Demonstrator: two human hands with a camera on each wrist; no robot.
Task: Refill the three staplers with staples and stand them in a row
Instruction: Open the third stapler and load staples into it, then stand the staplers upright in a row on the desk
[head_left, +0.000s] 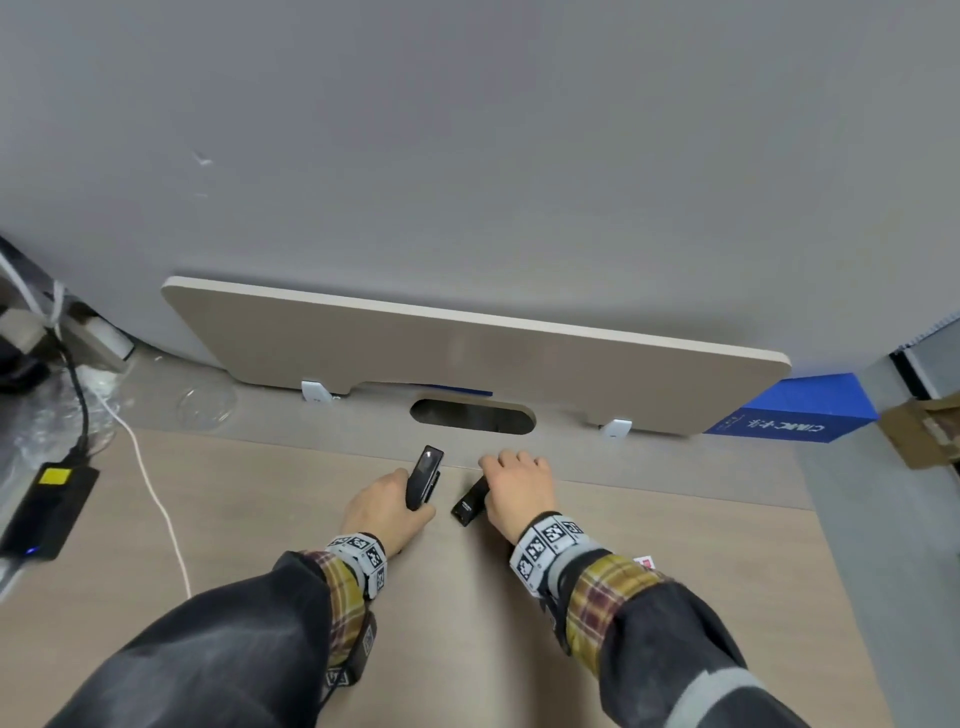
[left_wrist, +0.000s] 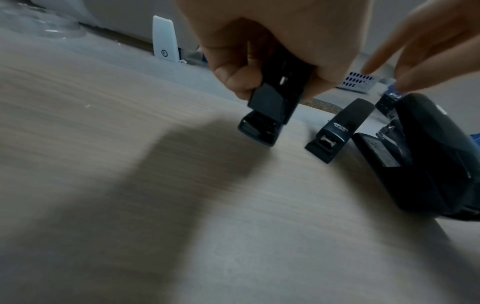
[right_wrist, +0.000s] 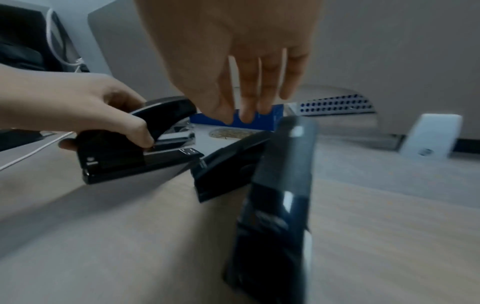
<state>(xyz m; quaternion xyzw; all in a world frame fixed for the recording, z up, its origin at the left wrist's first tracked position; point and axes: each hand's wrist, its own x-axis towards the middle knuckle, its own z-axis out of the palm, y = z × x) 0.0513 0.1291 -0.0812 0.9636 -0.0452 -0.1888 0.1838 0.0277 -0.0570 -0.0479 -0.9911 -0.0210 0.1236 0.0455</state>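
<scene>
Three black staplers lie close together on the wooden desk (head_left: 260, 519). My left hand (head_left: 395, 499) grips the left stapler (head_left: 424, 475) (left_wrist: 275, 102) by its rear, thumb on the side, with its nose pointing away from me. A slim middle stapler (head_left: 470, 501) (left_wrist: 337, 129) with a printed logo lies free beside it. The large stapler (left_wrist: 426, 156) (right_wrist: 280, 195) lies furthest right, hidden under my right hand in the head view. My right hand (head_left: 519, 483) (right_wrist: 246, 92) hovers over these two with straight fingers and holds nothing. A small blue box (right_wrist: 259, 117) sits behind the fingers.
An upright beige panel (head_left: 467, 353) on white clamps (head_left: 315, 391) closes the back, with an oval cable hole (head_left: 472, 415) before it. A blue box (head_left: 800, 415) stands at the right. A power adapter (head_left: 52, 504) and white cable (head_left: 156, 493) lie at the left.
</scene>
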